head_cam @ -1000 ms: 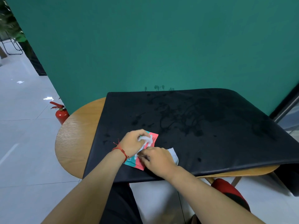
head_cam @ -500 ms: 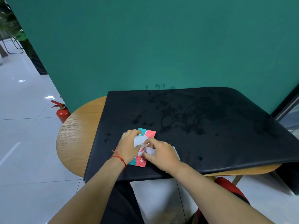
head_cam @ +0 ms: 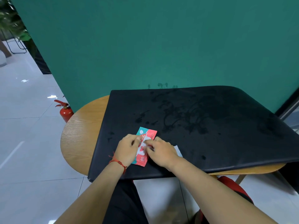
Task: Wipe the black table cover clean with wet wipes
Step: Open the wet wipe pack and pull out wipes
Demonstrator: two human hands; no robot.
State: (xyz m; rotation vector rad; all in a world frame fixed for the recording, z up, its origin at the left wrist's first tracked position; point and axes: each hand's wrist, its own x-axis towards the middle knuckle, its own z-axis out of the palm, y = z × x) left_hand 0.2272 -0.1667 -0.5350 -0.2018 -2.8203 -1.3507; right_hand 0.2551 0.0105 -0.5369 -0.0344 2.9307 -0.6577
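Note:
The black table cover [head_cam: 210, 126] lies over a round wooden table [head_cam: 80, 135] and carries dark wet stains across its middle. A red and teal wet wipe pack [head_cam: 143, 160] lies on the cover near its front edge. My left hand [head_cam: 127, 150] holds the pack's left side, thumb at the lifted flap. My right hand [head_cam: 161, 151] has curled fingertips on the white opening of the pack. A white wipe [head_cam: 178, 151] sticks out from under my right hand's far side.
A green wall [head_cam: 161, 46] stands right behind the table. A red fire extinguisher [head_cam: 65, 110] sits on the tiled floor to the left. Below the table's front edge is a red seat [head_cam: 233, 186]. The cover overhangs the table's front left.
The white tuft of wipe that stood out of the pack's opening is now mostly hidden under my fingers. Both hands have closed in over the opening; the pack stays in place.

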